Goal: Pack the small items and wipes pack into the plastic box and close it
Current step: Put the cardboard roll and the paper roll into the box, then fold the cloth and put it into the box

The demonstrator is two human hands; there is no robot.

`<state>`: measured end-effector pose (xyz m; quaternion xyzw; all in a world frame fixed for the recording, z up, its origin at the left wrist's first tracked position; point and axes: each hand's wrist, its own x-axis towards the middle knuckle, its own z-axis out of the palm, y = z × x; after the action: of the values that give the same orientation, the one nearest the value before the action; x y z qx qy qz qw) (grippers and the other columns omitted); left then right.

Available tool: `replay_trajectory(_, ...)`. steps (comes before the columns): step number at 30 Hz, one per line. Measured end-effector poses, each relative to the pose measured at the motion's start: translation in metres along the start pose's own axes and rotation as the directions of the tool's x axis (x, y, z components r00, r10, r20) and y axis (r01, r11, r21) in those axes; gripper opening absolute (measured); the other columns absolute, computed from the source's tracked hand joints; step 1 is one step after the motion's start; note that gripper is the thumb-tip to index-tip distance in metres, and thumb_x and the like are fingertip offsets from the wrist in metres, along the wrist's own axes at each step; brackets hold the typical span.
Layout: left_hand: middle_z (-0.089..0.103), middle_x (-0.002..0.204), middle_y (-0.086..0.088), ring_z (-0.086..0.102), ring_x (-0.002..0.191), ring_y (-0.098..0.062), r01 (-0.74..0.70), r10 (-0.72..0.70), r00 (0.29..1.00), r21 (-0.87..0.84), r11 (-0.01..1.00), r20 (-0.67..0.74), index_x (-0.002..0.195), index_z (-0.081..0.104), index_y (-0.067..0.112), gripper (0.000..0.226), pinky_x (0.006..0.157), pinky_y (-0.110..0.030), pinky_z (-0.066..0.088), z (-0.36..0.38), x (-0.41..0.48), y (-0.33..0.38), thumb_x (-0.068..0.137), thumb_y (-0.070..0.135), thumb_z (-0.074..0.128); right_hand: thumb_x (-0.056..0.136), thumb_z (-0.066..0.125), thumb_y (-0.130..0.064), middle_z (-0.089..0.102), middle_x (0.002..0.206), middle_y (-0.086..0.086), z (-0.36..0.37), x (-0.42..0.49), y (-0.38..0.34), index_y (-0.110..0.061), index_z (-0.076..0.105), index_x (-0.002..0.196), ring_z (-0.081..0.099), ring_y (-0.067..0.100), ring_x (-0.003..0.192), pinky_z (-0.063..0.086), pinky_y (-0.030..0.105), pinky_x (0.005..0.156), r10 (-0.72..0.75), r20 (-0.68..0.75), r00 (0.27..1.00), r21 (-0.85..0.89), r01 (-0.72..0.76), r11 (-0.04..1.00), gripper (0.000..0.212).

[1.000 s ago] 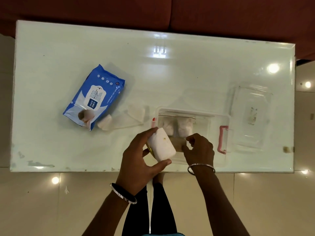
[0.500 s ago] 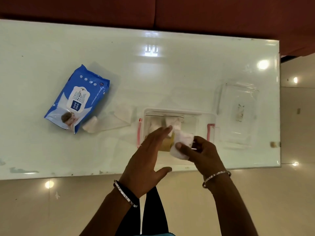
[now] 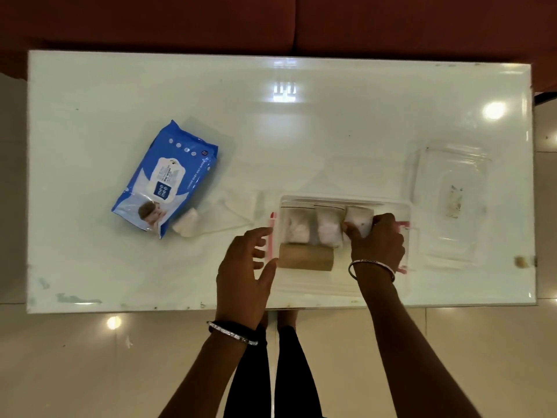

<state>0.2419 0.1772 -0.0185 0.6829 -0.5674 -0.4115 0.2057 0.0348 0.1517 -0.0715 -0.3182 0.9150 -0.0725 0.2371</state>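
A clear plastic box [image 3: 346, 202] with pink side latches stands at the table's near edge. Inside it lie two white packets [image 3: 313, 227] side by side and a brown cardboard roll [image 3: 306, 257] in front of them. My right hand [image 3: 378, 238] is inside the box, shut on a third white packet [image 3: 358, 220] set to the right of the other two. My left hand [image 3: 245, 268] hovers open at the box's left wall. The blue wipes pack [image 3: 165, 176] lies on the table to the left. The clear lid [image 3: 452, 203] rests right of the box.
A small white packet [image 3: 187, 226] and a clear plastic bag with a white pad [image 3: 238, 211] lie between the wipes pack and the box. The white glass table [image 3: 301, 131] ends just before my legs. A dark red sofa [image 3: 271, 22] borders the far side.
The white packet passed from my left hand to my right hand, which carried it into the box beside the other two packets. My left hand let go and moved to the box's left side.
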Motion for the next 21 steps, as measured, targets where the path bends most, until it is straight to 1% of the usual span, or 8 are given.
replay_trajectory(3, 0.061, 0.099, 0.01, 0.064, 0.081, -0.003, 0.042, -0.043, 0.999, -0.094, 0.995, -0.007, 0.117, 0.059, 0.027, 0.041, 0.068, -0.013, 0.054, 0.0, 0.0, -0.002, 0.081, 0.011, 0.072, 0.079, 0.074, -0.045, 0.067, 0.1, 0.023, -0.003, 0.0, -0.004, -0.003, 0.051, 0.115, 0.063, 0.043, 0.098, 0.041, 0.038, 0.074, -0.004, 0.023, 1.0, -0.066, 0.006, 0.998, 0.06)
replay_trajectory(6, 0.067, 0.094, 0.01, 0.065, 0.081, -0.002, 0.11, -0.121, 0.991, -0.166, 0.98, -0.062, 0.108, 0.063, 0.025, 0.028, 0.066, -0.007, 0.05, -0.003, 0.002, -0.008, 0.084, 0.012, 0.069, 0.083, 0.07, -0.045, 0.069, 0.1, 0.024, -0.013, -0.006, -0.008, -0.002, 0.052, 0.116, 0.063, 0.043, 0.099, 0.045, 0.041, 0.077, -0.088, -0.008, 0.996, -0.163, 0.085, 0.983, 0.057)
replay_trajectory(9, 0.072, 0.091, 0.004, 0.066, 0.078, -0.003, 0.206, -0.253, 0.94, -0.214, 0.955, -0.227, 0.098, 0.068, 0.02, 0.015, 0.064, -0.002, 0.045, -0.018, 0.009, -0.024, 0.087, 0.011, 0.065, 0.084, 0.067, -0.043, 0.072, 0.101, 0.018, -0.025, -0.019, -0.012, -0.008, 0.057, 0.115, 0.065, 0.041, 0.098, 0.048, 0.04, 0.078, -0.183, -0.1, 0.978, -0.178, 0.164, 0.97, 0.048)
replay_trajectory(12, 0.074, 0.095, -0.007, 0.067, 0.08, -0.015, 0.24, -0.269, 0.882, -0.123, 0.963, -0.386, 0.1, 0.071, 0.01, 0.016, 0.064, 0.0, 0.044, -0.041, 0.022, -0.049, 0.089, 0.005, 0.061, 0.087, 0.065, -0.031, 0.074, 0.096, 0.006, -0.033, -0.034, -0.019, -0.015, 0.063, 0.103, 0.069, 0.032, 0.09, 0.046, 0.032, 0.073, -0.332, -0.182, 0.925, -0.075, 0.324, 0.943, 0.023)
replay_trajectory(14, 0.074, 0.099, -0.011, 0.068, 0.084, -0.021, 0.273, -0.258, 0.864, -0.027, 0.962, -0.432, 0.104, 0.072, 0.009, 0.018, 0.067, -0.01, 0.047, -0.057, 0.033, -0.067, 0.09, 0.006, 0.06, 0.086, 0.067, -0.018, 0.074, 0.086, 0.003, -0.033, -0.046, -0.029, -0.015, 0.066, 0.092, 0.07, 0.028, 0.081, 0.042, 0.027, 0.069, -0.481, -0.201, 0.854, -0.032, 0.485, 0.874, 0.007)
replay_trajectory(17, 0.073, 0.105, -0.014, 0.069, 0.092, -0.03, 0.31, -0.235, 0.89, 0.139, 0.941, -0.392, 0.11, 0.071, 0.009, 0.022, 0.079, -0.036, 0.055, -0.068, 0.048, -0.088, 0.091, 0.009, 0.059, 0.083, 0.068, -0.009, 0.073, 0.082, -0.001, -0.024, -0.063, -0.046, -0.014, 0.068, 0.088, 0.068, 0.024, 0.076, 0.052, 0.033, 0.066, -0.643, -0.132, 0.755, 0.027, 0.651, 0.759, 0.007)
replay_trajectory(19, 0.073, 0.109, -0.015, 0.068, 0.097, -0.034, 0.286, -0.188, 0.921, 0.264, 0.921, -0.34, 0.113, 0.069, 0.009, 0.024, 0.084, -0.042, 0.053, -0.068, 0.054, -0.095, 0.092, 0.011, 0.058, 0.083, 0.069, -0.008, 0.072, 0.08, -0.002, -0.014, -0.072, -0.056, -0.015, 0.069, 0.087, 0.067, 0.022, 0.074, 0.053, 0.035, 0.06, -0.694, -0.098, 0.713, 0.074, 0.701, 0.71, 0.008)
replay_trajectory(21, 0.071, 0.113, -0.013, 0.067, 0.101, -0.034, 0.283, -0.175, 0.937, 0.359, 0.889, -0.303, 0.119, 0.066, 0.011, 0.027, 0.084, -0.042, 0.052, -0.065, 0.058, -0.097, 0.094, 0.016, 0.055, 0.083, 0.068, -0.01, 0.072, 0.079, -0.004, -0.006, -0.078, -0.067, -0.015, 0.07, 0.088, 0.066, 0.018, 0.072, 0.05, 0.031, 0.058, -0.725, -0.085, 0.684, 0.104, 0.73, 0.676, 0.007)
